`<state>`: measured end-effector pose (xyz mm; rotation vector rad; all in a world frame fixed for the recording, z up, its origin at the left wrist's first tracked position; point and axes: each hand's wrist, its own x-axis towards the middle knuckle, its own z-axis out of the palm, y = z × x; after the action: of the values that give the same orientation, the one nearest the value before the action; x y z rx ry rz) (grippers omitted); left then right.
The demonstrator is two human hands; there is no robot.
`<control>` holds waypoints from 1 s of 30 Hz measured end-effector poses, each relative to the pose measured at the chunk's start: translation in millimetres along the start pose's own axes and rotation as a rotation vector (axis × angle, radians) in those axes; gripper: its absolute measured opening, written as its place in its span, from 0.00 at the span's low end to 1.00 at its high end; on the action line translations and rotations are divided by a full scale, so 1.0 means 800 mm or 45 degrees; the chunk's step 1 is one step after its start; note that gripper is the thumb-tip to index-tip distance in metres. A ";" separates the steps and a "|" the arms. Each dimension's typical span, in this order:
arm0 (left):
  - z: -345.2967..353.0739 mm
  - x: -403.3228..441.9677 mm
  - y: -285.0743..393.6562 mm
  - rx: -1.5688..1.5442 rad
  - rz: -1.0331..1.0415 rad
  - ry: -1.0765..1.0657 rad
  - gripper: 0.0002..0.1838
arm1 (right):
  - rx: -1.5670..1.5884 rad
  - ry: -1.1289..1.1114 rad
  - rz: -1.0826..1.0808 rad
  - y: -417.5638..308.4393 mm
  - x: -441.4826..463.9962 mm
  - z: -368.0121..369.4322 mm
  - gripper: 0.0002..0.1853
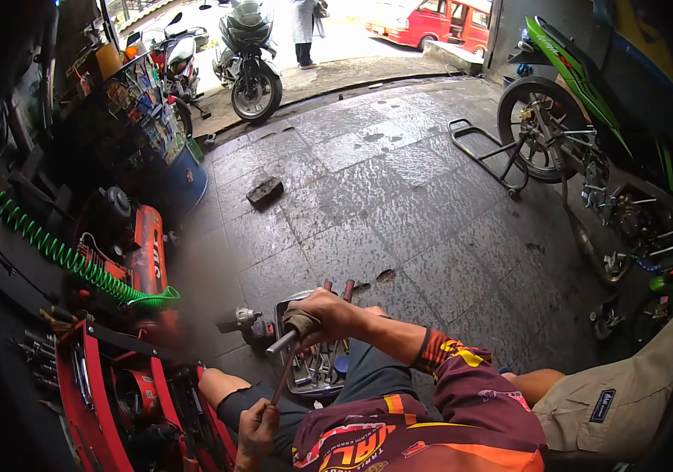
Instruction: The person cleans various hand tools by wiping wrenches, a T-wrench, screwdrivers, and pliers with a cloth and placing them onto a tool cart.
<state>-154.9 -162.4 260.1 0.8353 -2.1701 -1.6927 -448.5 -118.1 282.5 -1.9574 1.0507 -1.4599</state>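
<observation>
My right hand (pixel 317 309) is closed around a brown rag (pixel 303 321), and a short grey metal bar (pixel 281 344) sticks out of the rag. From near this bar a thin dark metal rod (pixel 283 381) runs down to my left hand (pixel 258 425), whose fingers are wrapped round its lower end. Whether bar and rod are one tool I cannot tell. Beneath my right hand is a tray (pixel 292 388) with several wrenches and sockets, partly hidden by my arm. A cordless power tool (pixel 248 322) stands against the tray's left side.
Left of me are a red tool cabinet (pixel 92 393), a red compressor (pixel 147 248) and a coiled green hose (pixel 61 256). A dark block (pixel 264 191) lies on the tiled floor. A green motorcycle (pixel 580 86) rests at right. A person in tan shorts (pixel 619 389) is close beside me.
</observation>
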 end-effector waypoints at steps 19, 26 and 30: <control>0.018 0.002 -0.010 -0.365 -0.248 0.171 0.20 | -0.696 0.532 -0.093 -0.006 0.042 0.051 0.20; 0.030 -0.005 -0.015 0.405 -0.325 0.190 0.20 | -0.402 0.384 0.507 0.031 0.016 0.067 0.15; 0.041 -0.002 -0.003 0.477 -0.248 0.214 0.22 | -0.376 0.470 0.591 0.048 0.007 0.072 0.17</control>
<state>-170.5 -136.0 248.8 1.2726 -2.3853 -1.2493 -404.3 -149.5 238.7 -1.4925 1.8328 -1.4837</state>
